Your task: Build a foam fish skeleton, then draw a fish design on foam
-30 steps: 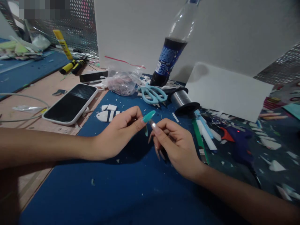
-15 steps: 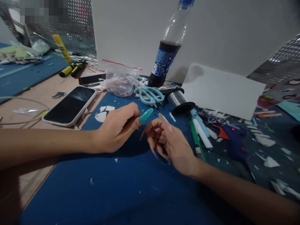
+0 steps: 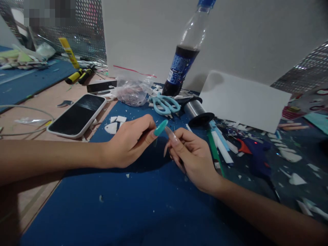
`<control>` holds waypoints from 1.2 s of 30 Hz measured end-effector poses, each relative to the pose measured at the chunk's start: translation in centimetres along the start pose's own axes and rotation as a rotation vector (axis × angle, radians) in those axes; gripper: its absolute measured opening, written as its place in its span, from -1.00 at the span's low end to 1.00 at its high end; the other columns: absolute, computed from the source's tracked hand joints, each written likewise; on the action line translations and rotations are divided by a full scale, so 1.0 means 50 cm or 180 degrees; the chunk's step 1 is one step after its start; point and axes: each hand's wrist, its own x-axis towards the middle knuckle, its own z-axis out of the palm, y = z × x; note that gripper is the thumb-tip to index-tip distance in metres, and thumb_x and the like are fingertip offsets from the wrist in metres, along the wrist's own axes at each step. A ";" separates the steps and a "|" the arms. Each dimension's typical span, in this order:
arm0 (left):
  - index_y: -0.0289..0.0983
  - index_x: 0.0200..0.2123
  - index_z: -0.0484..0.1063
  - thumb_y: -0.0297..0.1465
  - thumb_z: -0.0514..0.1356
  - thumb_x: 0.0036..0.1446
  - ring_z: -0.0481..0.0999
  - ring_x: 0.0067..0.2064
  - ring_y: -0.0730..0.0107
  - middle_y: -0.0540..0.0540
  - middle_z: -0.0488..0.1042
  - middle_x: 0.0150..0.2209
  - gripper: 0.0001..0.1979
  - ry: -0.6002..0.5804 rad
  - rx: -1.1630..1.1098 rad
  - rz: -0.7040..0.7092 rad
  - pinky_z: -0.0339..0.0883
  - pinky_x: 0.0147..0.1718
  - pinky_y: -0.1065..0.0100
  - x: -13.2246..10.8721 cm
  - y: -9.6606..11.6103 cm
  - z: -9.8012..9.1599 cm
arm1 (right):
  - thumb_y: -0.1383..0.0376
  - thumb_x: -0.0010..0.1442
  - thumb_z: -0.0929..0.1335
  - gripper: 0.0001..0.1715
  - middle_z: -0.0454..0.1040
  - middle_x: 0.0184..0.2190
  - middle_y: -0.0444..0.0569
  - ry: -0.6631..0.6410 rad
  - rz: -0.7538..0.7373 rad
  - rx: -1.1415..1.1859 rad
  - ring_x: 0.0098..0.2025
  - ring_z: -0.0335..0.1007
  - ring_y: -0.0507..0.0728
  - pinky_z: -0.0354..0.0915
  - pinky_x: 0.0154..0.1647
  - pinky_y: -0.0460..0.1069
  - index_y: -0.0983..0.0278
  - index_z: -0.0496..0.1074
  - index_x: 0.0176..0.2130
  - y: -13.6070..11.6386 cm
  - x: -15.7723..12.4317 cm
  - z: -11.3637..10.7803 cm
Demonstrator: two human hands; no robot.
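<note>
The right hand (image 3: 196, 159), looser half a second ago, now closes thumb towards fingers, its tips near the teal thumbnail (image 3: 161, 127) of the curled left hand (image 3: 130, 141), suggesting fine two-handed work; I cannot tell whether either grasps anything, while the white fish-head piece (image 3: 111, 128) lies on the blue mat (image 3: 102, 218) just beyond the left hand

pale panel (image 3: 143, 37) behind | perforated metallic mesh (image 3: 92, 24) both sides | pinkish tabletop (image 3: 50, 93) | dim light
</note>
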 end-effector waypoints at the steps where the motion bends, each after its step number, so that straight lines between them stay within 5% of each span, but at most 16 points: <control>1: -0.22 -0.39 0.10 -0.49 -0.05 0.29 0.19 -0.51 0.51 0.06 0.22 -0.49 -0.83 0.0007 0.0120 0.0031 0.11 -0.50 0.43 0.003 -0.003 -0.002 | 0.17 0.27 0.32 -0.65 0.15 -0.77 -0.32 0.0075 -0.0017 -0.0036 -0.79 -0.04 -0.16 -0.09 -0.80 -0.21 0.28 0.32 -0.49 0.000 0.000 0.000; 8: -0.31 -0.35 0.26 -0.45 -0.10 0.28 0.27 -0.30 0.20 -0.20 0.37 -0.34 -0.79 -0.0609 0.2017 0.0629 0.17 -0.27 0.19 0.046 -0.042 -0.012 | 0.19 0.28 0.31 -0.69 0.31 -0.69 -0.23 0.0520 -0.0237 0.0166 -0.73 0.24 -0.07 0.19 -0.76 -0.16 0.25 0.33 -0.47 0.009 0.009 -0.003; 13: -0.31 -0.32 0.25 -0.51 -0.09 0.26 0.29 -0.33 0.31 -0.13 0.34 -0.37 -0.83 -0.1165 0.1297 0.0375 0.20 -0.33 0.30 0.054 -0.052 -0.009 | 0.20 0.28 0.31 -0.69 0.34 -0.67 -0.22 0.0469 -0.0262 0.0442 -0.71 0.25 -0.07 0.22 -0.76 -0.17 0.26 0.34 -0.47 0.013 0.008 -0.005; 21: -0.30 -0.31 0.24 -0.47 -0.04 0.26 0.30 -0.43 0.42 -0.05 0.36 -0.41 -0.89 -0.1403 0.0994 -0.0012 0.12 -0.45 0.40 0.057 -0.046 -0.010 | 0.17 0.27 0.32 -0.67 0.28 -0.72 -0.24 0.0494 -0.0157 0.0522 -0.75 0.17 -0.09 0.11 -0.82 -0.19 0.26 0.33 -0.49 0.015 0.011 -0.006; 29: -0.34 -0.29 0.34 -0.33 0.06 0.26 0.36 -0.28 0.25 -0.17 0.43 -0.35 -0.81 -0.1700 0.1813 0.0640 0.15 -0.31 0.32 0.093 -0.061 0.016 | 0.20 0.27 0.31 -0.67 0.28 -0.73 -0.24 0.0670 -0.0166 0.0614 -0.75 0.15 -0.09 0.09 -0.80 -0.19 0.26 0.32 -0.50 0.018 0.015 -0.008; 34: -0.28 -0.36 0.36 -0.48 0.18 0.12 0.37 -0.23 0.21 -0.11 0.44 -0.42 -0.98 -0.1866 0.1701 0.0832 0.10 -0.38 0.35 0.099 -0.061 0.036 | 0.17 0.27 0.31 -0.65 0.28 -0.72 -0.25 0.0786 -0.0252 0.0510 -0.74 0.12 -0.09 0.07 -0.79 -0.18 0.25 0.30 -0.51 0.021 0.014 -0.008; 36: -0.26 -0.39 0.36 -0.56 0.21 0.03 0.36 -0.22 0.22 -0.09 0.44 -0.44 -0.90 -0.1918 0.1635 0.0891 0.09 -0.38 0.35 0.101 -0.057 0.033 | 0.16 0.26 0.31 -0.65 0.27 -0.72 -0.25 0.0782 -0.0258 0.0454 -0.74 0.12 -0.09 0.06 -0.79 -0.18 0.24 0.30 -0.51 0.021 0.014 -0.008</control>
